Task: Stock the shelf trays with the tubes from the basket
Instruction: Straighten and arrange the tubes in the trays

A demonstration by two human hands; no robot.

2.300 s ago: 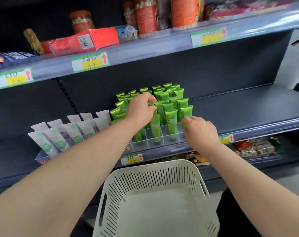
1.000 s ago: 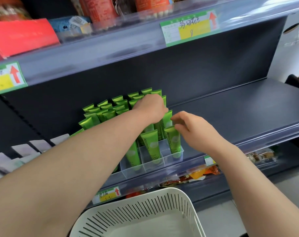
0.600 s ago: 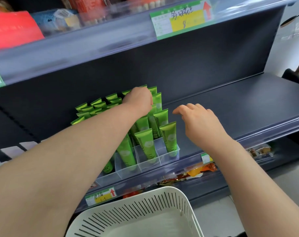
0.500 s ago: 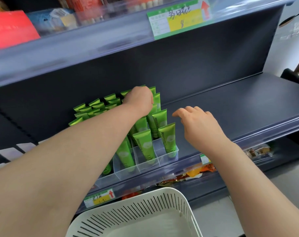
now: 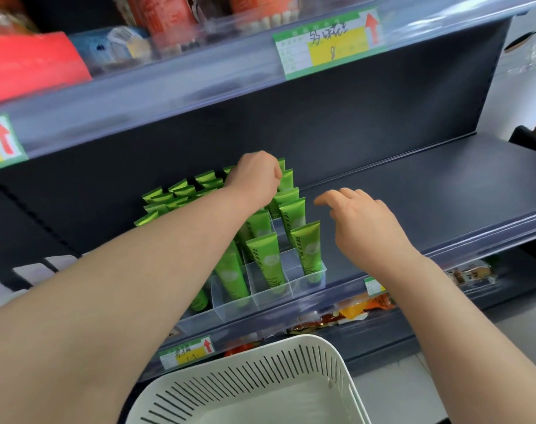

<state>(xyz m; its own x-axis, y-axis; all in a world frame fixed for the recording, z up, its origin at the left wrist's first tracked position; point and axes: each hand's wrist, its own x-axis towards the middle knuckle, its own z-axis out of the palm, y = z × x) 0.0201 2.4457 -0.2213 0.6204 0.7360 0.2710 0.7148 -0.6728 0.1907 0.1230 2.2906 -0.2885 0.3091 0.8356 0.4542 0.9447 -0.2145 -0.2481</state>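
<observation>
On the dark shelf (image 5: 444, 179) stands a clear tray (image 5: 309, 283) split into compartments, with green tubes (image 5: 268, 264) upright in it, one to a slot, in rows stepping up toward the back panel. The front right slots each hold a tube marked "Chamomile". Left of the tray, pale tubes (image 5: 31, 272) show only as blurred tops. Below the tray, the white slotted basket (image 5: 337, 362) shows a bare floor in the part that is visible.

The left hand (image 5: 256, 175) reaches over the tray to its back rows, fingers curled down among the tube tops; whether it grips one I cannot tell. The right hand (image 5: 361, 221) hovers just right of the tray, fingers loosely spread and apart, touching nothing.

Right of the tray the shelf lies bare to its far end, bounded in front by a clear lip with a price tag (image 5: 373, 284). Above the tray, an upper shelf edge carries a label (image 5: 328, 41).
</observation>
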